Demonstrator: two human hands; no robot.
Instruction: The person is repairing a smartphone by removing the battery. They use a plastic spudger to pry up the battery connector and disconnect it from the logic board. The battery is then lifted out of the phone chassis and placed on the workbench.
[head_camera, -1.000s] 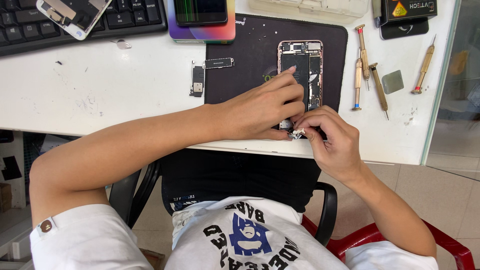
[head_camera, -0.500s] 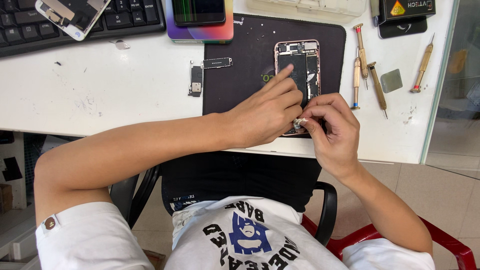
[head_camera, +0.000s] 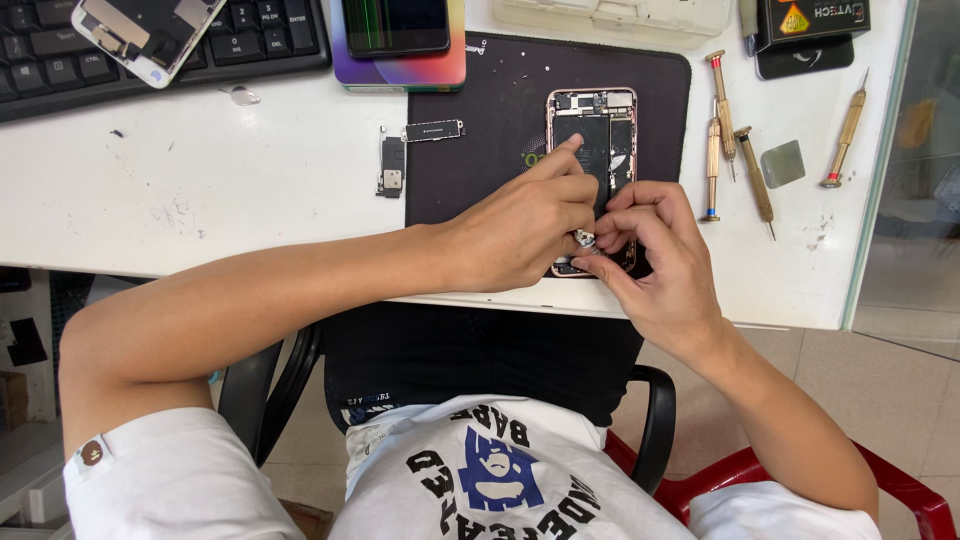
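Two bare hands work together over an opened phone (head_camera: 592, 150) lying face-down parts exposed on a dark work mat (head_camera: 480, 110). Left hand (head_camera: 520, 230) rests across the lower half of the phone, its forefinger stretched forward and pressing on the black battery area, the other fingers curled. Right hand (head_camera: 650, 250) is pinched narrow at the phone's bottom end, thumb and forefinger closed on a small bright metal part (head_camera: 583, 238); whether that part is loose or attached to the phone cannot be told. Judged from its build, the phone is light, stiff in its rose-coloured frame, and fragile inside: thin connectors and boards lie uncovered, so it is best steadied by the frame edges or a flat finger on the battery, not by the board. The small part looks slippery and easily dropped, calling for a fingertip pinch. Left of the mat, on the white table (head_camera: 200, 190), lie two small removed components (head_camera: 393, 165). Right of the mat lie several brass-handled screwdrivers (head_camera: 722, 110) and a small grey pad (head_camera: 782, 163). At the far edge are a black keyboard (head_camera: 250, 35), another stripped phone housing (head_camera: 140, 30) resting on it, a dark-screened phone (head_camera: 395, 25) on a coloured box, and a pale plastic tray (head_camera: 620, 15).
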